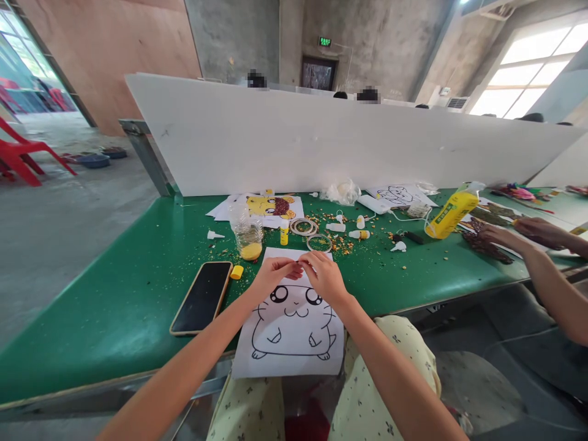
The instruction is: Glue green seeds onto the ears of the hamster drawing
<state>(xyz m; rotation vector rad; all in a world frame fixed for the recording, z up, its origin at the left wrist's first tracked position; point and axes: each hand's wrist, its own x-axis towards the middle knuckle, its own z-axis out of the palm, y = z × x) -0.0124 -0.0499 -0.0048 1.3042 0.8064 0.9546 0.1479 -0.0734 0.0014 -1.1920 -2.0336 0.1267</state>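
A white sheet with a black outline drawing of a hamster lies partly on the green table and juts over its front edge toward my lap. Above the top of the drawing, my left hand and my right hand meet with their fingertips pinched together. Whatever they pinch is too small to make out. Just beyond them lie a clear ring and a small yellow glue bottle. Left of my left hand stands a clear plastic jar with yellow grains at its bottom.
A phone and a yellow cap lie on the left. Loose grains, white nozzles and small bottles are scattered behind my hands. A yellow bottle stands right, near a co-worker's hands. A white partition closes the table's back.
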